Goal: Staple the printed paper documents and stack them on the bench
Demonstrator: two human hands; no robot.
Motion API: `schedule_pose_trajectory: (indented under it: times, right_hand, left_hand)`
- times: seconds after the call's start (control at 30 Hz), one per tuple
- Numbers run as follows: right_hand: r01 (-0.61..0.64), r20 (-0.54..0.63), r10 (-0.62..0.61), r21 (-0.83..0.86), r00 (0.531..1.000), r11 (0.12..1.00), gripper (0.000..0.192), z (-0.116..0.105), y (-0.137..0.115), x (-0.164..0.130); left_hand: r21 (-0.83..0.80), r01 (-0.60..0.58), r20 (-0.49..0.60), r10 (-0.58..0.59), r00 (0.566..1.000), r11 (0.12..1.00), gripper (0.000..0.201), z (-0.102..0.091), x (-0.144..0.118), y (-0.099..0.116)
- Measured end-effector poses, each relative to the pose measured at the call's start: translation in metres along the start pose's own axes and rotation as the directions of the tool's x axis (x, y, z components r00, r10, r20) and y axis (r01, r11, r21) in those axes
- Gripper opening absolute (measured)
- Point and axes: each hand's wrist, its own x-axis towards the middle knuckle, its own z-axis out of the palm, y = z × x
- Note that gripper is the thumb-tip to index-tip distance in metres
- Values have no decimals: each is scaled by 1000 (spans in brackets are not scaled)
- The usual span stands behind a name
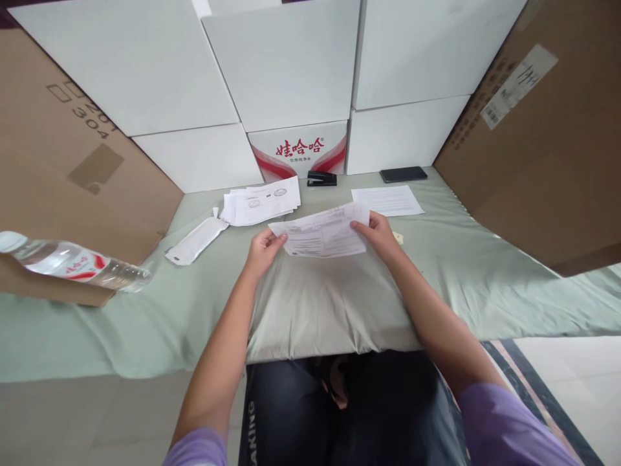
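A printed sheet of paper (323,234) is stretched between my two hands, raised a little over the green cloth. My left hand (264,249) pinches its left edge between thumb and fingers. On the other side, my right hand (377,232) grips the right edge with the thumb on top. Behind it to the left lies a stack of papers (262,202) with round stamps on the top one. Another printed sheet (388,200) lies flat behind my right hand. A black stapler (322,178) sits at the back, beyond the held paper.
Stacked white boxes (301,152) wall off the back. Brown cartons stand at the left (58,149) and right (548,149). A water bottle (80,262), a white packet (198,241) and a black phone (403,174) rest on the cloth-covered table (194,323).
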Motion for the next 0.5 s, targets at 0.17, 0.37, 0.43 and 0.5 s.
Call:
schedule_pose_trajectory:
  times: [0.17,0.37,0.43,0.5]
  right_hand:
    - [-8,56,8,-3,998,1000,36,7,6,-5]
    - [31,14,-31,-48,999,998,34,8,14,-6]
    - [49,0,-49,-71,999,996,34,8,15,-6]
    - [53,24,-51,-88,998,995,35,8,18,-5]
  left_hand:
    - [-16,8,-27,-8,1000,1000,54,10,-6,-8]
    - [-15,60,-19,-60,998,998,59,16,-7,-22]
    - [-26,52,-29,-53,998,998,57,16,-7,-24]
    - [-30,60,-31,-61,998,998,56,16,-7,-25]
